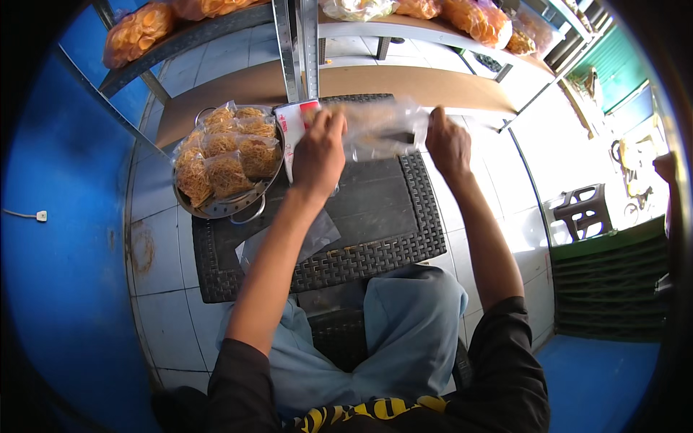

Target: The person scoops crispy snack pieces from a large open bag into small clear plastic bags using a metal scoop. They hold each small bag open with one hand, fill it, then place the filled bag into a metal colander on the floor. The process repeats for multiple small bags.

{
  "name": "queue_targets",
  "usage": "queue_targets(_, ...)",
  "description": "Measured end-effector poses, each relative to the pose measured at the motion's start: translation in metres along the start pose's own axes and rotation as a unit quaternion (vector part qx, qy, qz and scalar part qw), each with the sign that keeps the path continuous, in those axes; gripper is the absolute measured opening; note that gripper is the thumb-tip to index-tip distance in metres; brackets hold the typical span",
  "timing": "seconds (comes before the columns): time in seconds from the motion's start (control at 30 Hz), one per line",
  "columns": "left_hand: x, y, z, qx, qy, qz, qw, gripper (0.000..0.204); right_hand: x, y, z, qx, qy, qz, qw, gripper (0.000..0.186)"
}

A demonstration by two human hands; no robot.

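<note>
Between my two raised hands a clear plastic bag (379, 130) is stretched above the black woven table, blurred by motion. My left hand (321, 151) is closed on one end of it, and my right hand (449, 144) grips the other. Whether anything is inside the bag is too smeared to tell. Just left of my left hand lies a white and red packet (291, 133), partly covered. Beyond it a round metal pan (206, 214) holds several clear bags of brown, noodle-like snack (227, 173). Under my left forearm are loose clear plastic bags (321, 234).
The black woven table (368, 252) stands before my knees. Behind it rises a metal shelf (296, 58) with bagged orange snacks (141, 32) on its upper boards. A blue wall (65, 238) is at left; a dark plastic stool (583, 209) and green slatted barrier (613, 285) are at right.
</note>
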State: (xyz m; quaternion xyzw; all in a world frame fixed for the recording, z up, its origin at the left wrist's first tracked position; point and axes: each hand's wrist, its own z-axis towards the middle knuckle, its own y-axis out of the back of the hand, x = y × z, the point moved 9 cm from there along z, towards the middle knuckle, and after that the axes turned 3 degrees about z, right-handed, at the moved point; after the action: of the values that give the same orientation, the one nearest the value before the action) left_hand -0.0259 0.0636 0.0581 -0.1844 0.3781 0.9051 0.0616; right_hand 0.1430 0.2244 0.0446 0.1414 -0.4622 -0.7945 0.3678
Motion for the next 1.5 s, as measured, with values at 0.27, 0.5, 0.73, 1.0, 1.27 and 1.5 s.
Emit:
queue_targets(0.27,-0.021,-0.032,-0.058,0.079,-0.012,0.065,0.995,0.020,0.002,-0.016,-0.052,0.078,-0.032,0.004,0.996,0.014)
queue_targets(0.5,-0.041,-0.007,-0.046,-0.008,-0.016,0.006,1.000,0.028,0.000,-0.003,-0.056,0.129,-0.030,0.067,0.989,0.021)
queue_targets(0.73,-0.146,-0.063,-0.124,0.151,0.239,-0.605,0.745,0.053,-0.041,0.148,-0.027,-0.080,-0.150,0.486,0.857,0.033)
queue_targets(1.0,-0.304,-0.119,-0.153,0.368,0.370,-0.819,0.239,0.090,-0.015,0.231,-0.026,-0.167,-0.031,0.620,0.766,0.045)
queue_targets(1.27,-0.202,-0.157,-0.116,0.188,0.414,-0.745,0.488,0.079,-0.068,0.227,-0.123,-0.200,-0.159,0.102,0.961,0.022)
queue_targets(1.5,-0.350,-0.170,-0.229,0.461,0.495,-0.642,0.362,0.084,-0.090,0.253,-0.153,-0.239,-0.185,0.204,0.931,0.024)
